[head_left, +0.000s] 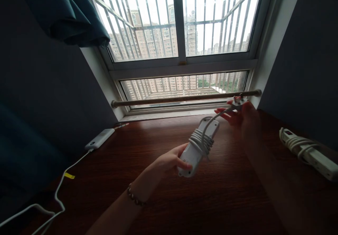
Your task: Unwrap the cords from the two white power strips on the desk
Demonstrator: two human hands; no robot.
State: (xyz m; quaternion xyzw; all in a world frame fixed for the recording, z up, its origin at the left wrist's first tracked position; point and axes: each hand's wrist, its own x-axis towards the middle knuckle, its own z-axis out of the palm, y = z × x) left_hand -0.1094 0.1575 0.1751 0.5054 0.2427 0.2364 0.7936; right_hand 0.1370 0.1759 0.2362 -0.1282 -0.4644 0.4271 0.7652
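Observation:
My left hand (173, 161) grips the near end of a white power strip (190, 156), thumb on top, holding it tilted above the dark wooden surface. Several turns of the white cord (201, 140) are wrapped around the strip's middle. From the coil a loose length runs up and right to the plug (239, 103). That plug is held between the thumb and fingers of my right hand (244, 117), its pins pointing up, close to the window rail. The far fingers of this hand are stretched out and slightly blurred. A bracelet circles my left wrist.
A second power strip (308, 152) with its cord wound round it lies at the right. To the left is a white power bank (100, 139) with a cable (62, 182) and yellow tag (69, 176). A horizontal rail (169, 100) crosses before the barred window; a teal curtain (71, 17) hangs upper left.

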